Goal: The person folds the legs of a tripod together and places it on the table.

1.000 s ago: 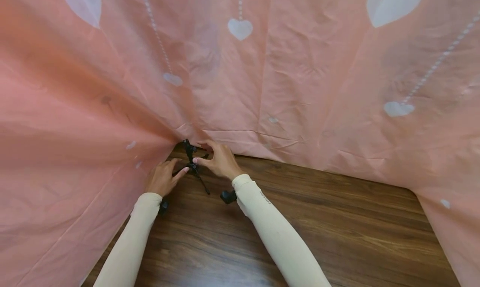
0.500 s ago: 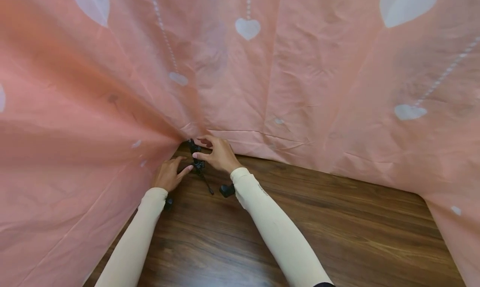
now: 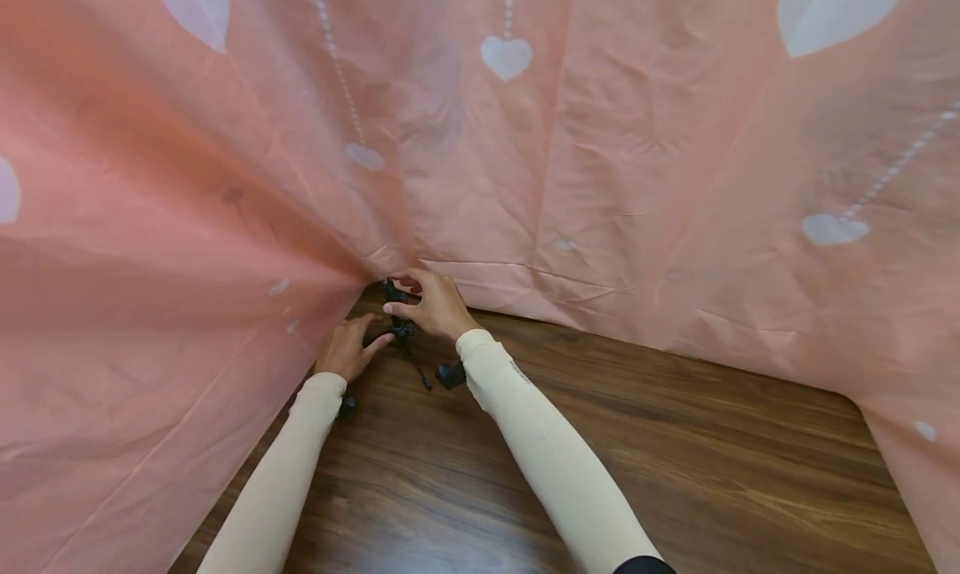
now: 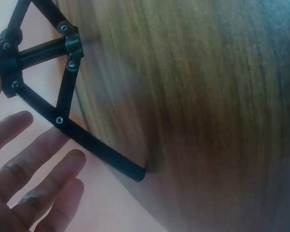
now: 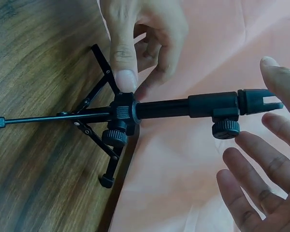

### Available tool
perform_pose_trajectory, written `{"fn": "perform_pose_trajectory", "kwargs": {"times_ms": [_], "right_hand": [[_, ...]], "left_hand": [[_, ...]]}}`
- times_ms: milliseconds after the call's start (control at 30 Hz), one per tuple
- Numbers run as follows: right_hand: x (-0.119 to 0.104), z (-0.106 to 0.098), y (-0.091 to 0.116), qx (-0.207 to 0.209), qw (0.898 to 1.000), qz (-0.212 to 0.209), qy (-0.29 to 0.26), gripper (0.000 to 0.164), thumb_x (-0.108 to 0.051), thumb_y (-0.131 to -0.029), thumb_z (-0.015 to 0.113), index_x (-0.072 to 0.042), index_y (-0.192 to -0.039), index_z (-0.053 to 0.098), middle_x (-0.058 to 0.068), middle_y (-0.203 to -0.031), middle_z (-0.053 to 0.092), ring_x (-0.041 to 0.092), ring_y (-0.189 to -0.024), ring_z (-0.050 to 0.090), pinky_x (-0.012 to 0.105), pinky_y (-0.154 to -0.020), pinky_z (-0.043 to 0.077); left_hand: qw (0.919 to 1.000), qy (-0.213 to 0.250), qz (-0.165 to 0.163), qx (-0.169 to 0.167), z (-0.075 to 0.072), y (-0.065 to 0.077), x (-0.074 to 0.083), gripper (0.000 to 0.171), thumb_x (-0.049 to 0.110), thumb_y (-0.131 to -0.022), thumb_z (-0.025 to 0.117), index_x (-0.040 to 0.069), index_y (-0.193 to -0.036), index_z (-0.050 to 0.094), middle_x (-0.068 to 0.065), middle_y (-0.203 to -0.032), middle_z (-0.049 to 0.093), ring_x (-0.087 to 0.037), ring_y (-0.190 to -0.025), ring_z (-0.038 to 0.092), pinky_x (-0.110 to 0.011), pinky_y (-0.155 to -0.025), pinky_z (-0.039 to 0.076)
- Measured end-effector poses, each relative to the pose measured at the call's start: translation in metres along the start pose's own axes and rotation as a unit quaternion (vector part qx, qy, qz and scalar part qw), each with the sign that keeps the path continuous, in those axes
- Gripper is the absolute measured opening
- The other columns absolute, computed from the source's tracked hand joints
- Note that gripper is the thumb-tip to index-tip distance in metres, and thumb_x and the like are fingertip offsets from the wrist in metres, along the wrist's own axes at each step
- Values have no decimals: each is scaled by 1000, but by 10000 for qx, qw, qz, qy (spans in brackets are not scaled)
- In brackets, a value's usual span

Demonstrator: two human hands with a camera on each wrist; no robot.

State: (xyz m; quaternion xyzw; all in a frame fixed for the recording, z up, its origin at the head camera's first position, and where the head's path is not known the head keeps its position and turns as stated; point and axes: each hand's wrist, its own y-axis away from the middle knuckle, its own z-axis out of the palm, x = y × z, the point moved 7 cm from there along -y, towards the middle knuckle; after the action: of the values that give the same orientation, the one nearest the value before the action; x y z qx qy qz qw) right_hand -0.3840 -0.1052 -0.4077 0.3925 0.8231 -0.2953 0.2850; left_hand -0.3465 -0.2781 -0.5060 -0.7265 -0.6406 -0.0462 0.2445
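Note:
A small black mini tripod (image 3: pixel 403 331) stands on the wooden floor in the fabric corner, legs spread. It has a centre post, two ridged knobs (image 5: pixel 225 129) and a slotted tip (image 5: pixel 261 100). My left hand (image 3: pixel 348 351) pinches its collar; in the right wrist view the thumb (image 5: pixel 126 79) presses on it, with curled fingers behind. The left wrist view shows the other fingers (image 4: pixel 53 176) extended beside a leg. Around the post's upper end, my right hand (image 3: pixel 442 307) has thumb and fingers spread, its fingertips near the upper knob and tip.
Pink fabric (image 3: pixel 637 141) printed with white hearts hangs behind and to the left, meeting in a corner just past the tripod. Dark wood-grain floor (image 3: pixel 525 441) extends toward me and to the right. Each wrist carries a small black camera mount (image 3: pixel 450 376).
The head view has turned slightly left, so the scene shifts right. My right thumb has moved up from the tripod's collar along the post. The left hand keeps its place at the tripod.

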Motion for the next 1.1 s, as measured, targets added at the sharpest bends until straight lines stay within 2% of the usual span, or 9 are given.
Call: {"fn": "perform_pose_trajectory", "kwargs": {"times_ms": [233,633,833,1100], "right_hand": [[2,7,-7,-140,9999,7,89,54,-41,-95,81,-16,-141,67,7,-135,75,29,-126,71,41,-105,58],[6,12,-16,-265,9993,11,264,47,-35,-98,80,-12,-137,69,13,-133,75,33,-124,69,45,-104,57],[8,17,-16,-214,9986,45,472,45,-36,-101,75,-10,-137,70,10,-132,74,28,-119,70,42,-101,58],[8,21,-18,-185,9985,70,512,46,-36,-103,72,-12,-142,67,6,-129,75,25,-110,72,37,-95,59]], "left_hand": [[9997,13,61,236,4,-2,-4,50,43,-98,77,6,-132,72,-21,-121,77,-42,-106,74,-59,-89,59],[9991,116,190,350,10,-5,-4,39,38,-95,80,13,-124,77,-11,-118,80,-35,-100,76,-54,-85,61],[9991,-107,198,354,11,-6,-2,39,40,-96,80,10,-122,77,-13,-114,81,-36,-94,76,-53,-82,61],[9993,-217,125,293,12,-7,-5,42,41,-98,78,7,-123,77,-15,-115,80,-37,-95,76,-54,-85,61]]}}
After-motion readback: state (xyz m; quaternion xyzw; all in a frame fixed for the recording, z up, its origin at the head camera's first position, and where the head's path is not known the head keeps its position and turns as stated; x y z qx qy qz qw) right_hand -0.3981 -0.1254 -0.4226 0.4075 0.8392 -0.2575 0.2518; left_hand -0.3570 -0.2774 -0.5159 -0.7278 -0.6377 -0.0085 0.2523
